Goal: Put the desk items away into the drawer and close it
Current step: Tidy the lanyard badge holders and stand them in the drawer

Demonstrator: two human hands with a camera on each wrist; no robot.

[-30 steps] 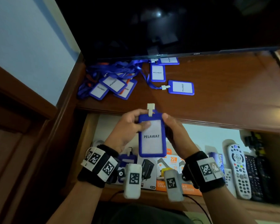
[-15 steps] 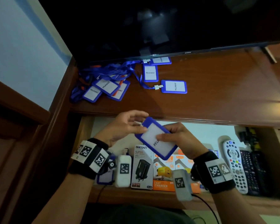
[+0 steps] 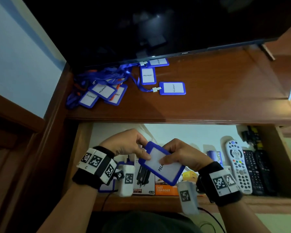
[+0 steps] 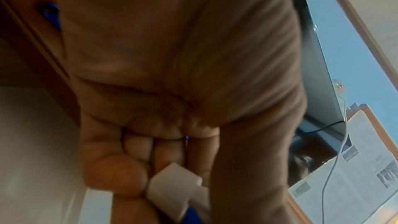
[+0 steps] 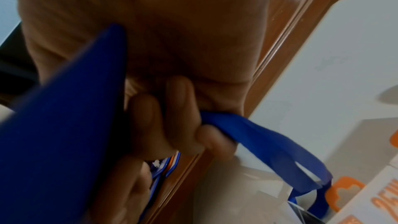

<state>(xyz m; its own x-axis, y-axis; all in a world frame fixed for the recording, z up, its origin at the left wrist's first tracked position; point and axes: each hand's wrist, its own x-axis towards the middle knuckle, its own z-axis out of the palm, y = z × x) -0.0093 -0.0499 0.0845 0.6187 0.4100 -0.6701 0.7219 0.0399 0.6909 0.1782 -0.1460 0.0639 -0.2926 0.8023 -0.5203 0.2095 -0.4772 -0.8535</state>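
Both hands hold one blue "PELAWAT" badge holder (image 3: 165, 165) tilted over the open drawer (image 3: 175, 132). My left hand (image 3: 133, 145) pinches its upper left corner, and the left wrist view shows the white clip (image 4: 174, 186) between those fingers. My right hand (image 3: 180, 157) grips its right edge, thumb on the card face. In the right wrist view the blue holder (image 5: 64, 117) fills the left, and the curled fingers also clamp its blue lanyard (image 5: 258, 142). Several more badge holders (image 3: 102, 93) with tangled lanyards lie on the desk top (image 3: 225, 98).
A dark TV screen (image 3: 158, 27) stands at the back of the desk. In the drawer lie charger boxes (image 3: 165, 189), another blue badge holder (image 3: 107, 187) at the left, a white remote (image 3: 238, 165) and black remotes (image 3: 257, 172) at the right.
Both hands have brought the badge holder down from desk-edge height into the drawer opening and tilted it from upright to slanted. The left hand has moved to its top corner.
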